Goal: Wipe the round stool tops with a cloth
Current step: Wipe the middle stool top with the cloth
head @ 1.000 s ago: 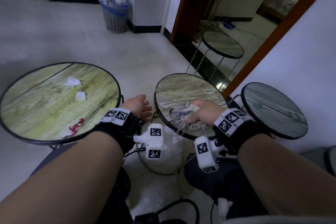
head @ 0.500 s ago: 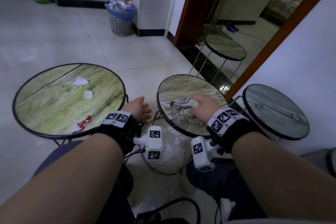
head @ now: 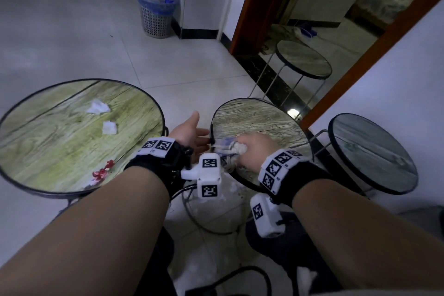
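The right hand [head: 255,149] curls round a bunched cloth [head: 227,148] at the near-left edge of the middle stool top [head: 259,118]. The left hand [head: 189,132] waits just beside that edge, palm up, fingers loose, holding nothing. Left of it, the green stool top [head: 60,137] carries white scraps [head: 98,107] (and red bits near its rim). A dark stool top [head: 374,151] sits right.

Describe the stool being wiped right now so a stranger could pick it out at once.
Start at the brown-framed doorway and come toward the camera: the middle stool stands nearest the person, between a wide greenish stool and a dark grey stool. Its grey wood-grain top is the only one with the right hand pressing the cloth onto it.
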The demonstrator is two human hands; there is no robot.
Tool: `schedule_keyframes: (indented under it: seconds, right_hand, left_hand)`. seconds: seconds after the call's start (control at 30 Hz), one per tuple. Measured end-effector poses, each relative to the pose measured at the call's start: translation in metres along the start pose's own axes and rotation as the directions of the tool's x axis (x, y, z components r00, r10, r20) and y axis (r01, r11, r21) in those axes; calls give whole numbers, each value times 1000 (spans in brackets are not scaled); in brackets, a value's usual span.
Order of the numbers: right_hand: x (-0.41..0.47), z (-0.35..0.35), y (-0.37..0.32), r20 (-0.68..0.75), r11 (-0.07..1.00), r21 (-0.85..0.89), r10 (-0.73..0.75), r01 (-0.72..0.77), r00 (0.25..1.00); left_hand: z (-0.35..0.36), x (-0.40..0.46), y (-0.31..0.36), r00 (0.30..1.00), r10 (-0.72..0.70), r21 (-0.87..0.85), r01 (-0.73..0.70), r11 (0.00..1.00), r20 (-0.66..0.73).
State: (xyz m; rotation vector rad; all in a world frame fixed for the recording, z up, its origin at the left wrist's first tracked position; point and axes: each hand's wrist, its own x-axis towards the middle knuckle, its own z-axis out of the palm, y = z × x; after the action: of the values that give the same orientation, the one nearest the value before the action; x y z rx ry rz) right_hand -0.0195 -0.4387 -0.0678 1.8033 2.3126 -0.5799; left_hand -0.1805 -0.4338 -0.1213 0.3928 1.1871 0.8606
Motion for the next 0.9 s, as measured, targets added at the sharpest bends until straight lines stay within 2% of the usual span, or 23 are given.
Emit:
schedule_keyframes:
  seconds: [0.1,0.37,0.6,0.73,0.9]
  right_hand:
    - [4,2,-2,-1,999,-48,-3,2,1000]
    - [14,-3,-10,16,986,-165,-11,13,1000]
    - [31,-11,-20,40,969,-243,-33,42,999]
    - [41,-16,-25,40,967,-248,-40,49,998]
    - [56,-22,-26,33,979,-200,-24,30,999]
  left_hand:
    - [-1,-2,1,999,-44,-94,47,994,25]
    - [-7,1,2,993,-101,-130,107,986,56]
    - [-6,2,4,995,-100,-168,98,981,0]
    - [-12,11,0,995,-102,-184,102,978,6]
    - [-14,15,2,994,-110,-114,109,988,-1]
